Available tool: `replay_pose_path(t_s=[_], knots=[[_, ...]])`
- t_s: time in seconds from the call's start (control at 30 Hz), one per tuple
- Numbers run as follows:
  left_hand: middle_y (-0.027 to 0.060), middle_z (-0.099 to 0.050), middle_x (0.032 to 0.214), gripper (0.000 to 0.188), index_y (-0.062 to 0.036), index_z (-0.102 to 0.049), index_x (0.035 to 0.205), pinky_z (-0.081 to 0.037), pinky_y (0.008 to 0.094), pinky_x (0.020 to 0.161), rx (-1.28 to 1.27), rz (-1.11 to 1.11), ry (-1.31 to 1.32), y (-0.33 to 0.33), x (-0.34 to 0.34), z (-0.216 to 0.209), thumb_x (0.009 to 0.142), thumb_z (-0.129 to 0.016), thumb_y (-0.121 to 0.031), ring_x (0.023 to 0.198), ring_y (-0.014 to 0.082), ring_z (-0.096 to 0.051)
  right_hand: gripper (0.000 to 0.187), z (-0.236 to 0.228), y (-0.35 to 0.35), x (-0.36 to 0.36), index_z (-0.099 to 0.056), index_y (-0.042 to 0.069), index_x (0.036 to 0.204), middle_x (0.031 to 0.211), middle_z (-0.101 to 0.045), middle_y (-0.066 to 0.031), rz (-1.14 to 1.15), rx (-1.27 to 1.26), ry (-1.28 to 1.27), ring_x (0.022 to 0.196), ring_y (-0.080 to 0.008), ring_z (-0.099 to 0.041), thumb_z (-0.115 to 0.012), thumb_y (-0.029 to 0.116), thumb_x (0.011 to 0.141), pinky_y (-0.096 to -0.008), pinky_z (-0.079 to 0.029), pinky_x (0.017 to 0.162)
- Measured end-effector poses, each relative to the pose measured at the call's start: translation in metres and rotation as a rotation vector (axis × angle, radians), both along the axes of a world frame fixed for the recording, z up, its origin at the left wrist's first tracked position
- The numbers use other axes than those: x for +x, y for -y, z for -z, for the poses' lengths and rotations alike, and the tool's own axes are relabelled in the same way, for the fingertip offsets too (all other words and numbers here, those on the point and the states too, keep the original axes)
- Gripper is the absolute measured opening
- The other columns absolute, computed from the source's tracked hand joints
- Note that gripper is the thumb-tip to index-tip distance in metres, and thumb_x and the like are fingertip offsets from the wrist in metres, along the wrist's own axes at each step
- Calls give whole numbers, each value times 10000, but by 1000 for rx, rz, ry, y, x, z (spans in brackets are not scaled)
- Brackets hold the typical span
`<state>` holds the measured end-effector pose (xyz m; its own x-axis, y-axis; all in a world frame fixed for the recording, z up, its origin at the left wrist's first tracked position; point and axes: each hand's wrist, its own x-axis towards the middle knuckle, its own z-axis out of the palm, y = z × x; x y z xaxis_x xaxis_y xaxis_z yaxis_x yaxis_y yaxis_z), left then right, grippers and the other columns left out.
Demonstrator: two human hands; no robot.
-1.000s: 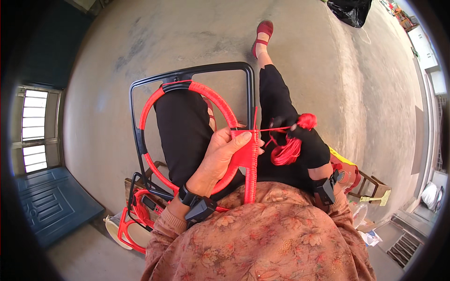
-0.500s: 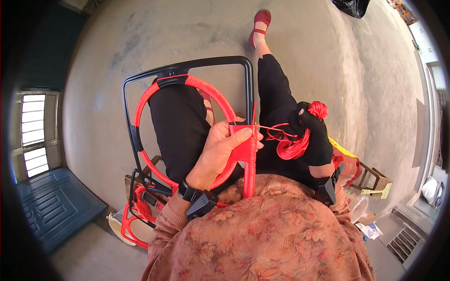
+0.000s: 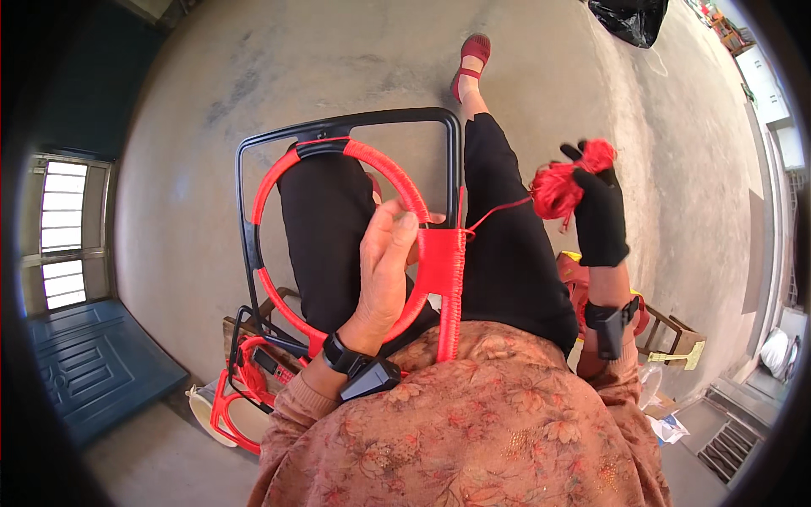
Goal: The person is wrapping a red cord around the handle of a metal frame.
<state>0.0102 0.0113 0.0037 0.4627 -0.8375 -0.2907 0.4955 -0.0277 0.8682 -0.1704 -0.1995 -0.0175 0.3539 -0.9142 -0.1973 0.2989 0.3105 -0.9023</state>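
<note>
A black metal frame (image 3: 460,160) with a round ring (image 3: 279,169) lies across my thighs. Red cord is wound tightly round most of the ring, and black shows in short gaps. At the ring's right side, a flat red woven panel (image 3: 439,258) joins it to the frame's upright. My bare left hand (image 3: 387,266) grips the ring just left of this panel, with fingertips showing behind it. A loose strand runs from the panel's edge to a bundle of red cord (image 3: 562,188). Out to the right, my black-gloved right hand (image 3: 601,215) clutches that bundle.
Another red-wound frame (image 3: 226,414) stands by my left hip, near a pale bucket (image 3: 205,414). A wooden stool (image 3: 676,342) and a red bag (image 3: 574,279) are at my right. A black plastic bag (image 3: 629,21) lies farther off; a blue door panel (image 3: 106,367) is at left.
My right hand has moved outward and up with the cord bundle, drawing the strand out. The left hand's thumb has left the red panel and shifted onto the ring.
</note>
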Motion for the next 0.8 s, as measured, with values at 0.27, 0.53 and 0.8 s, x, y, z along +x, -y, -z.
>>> replay_pose_path(t_s=[0.27, 0.53, 0.8], knots=[[136, -505, 1265, 496, 32, -375, 1338, -447, 292, 928, -115, -306, 658, 2, -6, -7, 885, -561, -43, 1170, 205, -505, 350, -71, -68, 79, -627, 53, 1068, 1028, -639, -103, -409, -1888, -545, 889, -278, -617, -654, 61, 719, -369, -508, 776], [53, -608, 1054, 316, 18, -543, 1149, -485, 268, 809, -131, -252, -123, -12, 1, 11, 846, -454, 20, 911, 127, -585, 216, -42, -64, 51, -627, 27, 1073, 943, -674, -73, -434, -26, -318, 869, -146, -633, -590, 103, 875, -263, -491, 783], [30, -663, 956, 257, -21, -638, 1029, -495, 268, 774, 6, -204, 10, -10, 0, 25, 824, -500, 49, 833, 126, -629, 334, -20, -47, 70, -573, 4, 1147, 1058, -644, -103, -869, -479, -299, 870, -201, -654, -645, 84, 831, -330, -506, 754]])
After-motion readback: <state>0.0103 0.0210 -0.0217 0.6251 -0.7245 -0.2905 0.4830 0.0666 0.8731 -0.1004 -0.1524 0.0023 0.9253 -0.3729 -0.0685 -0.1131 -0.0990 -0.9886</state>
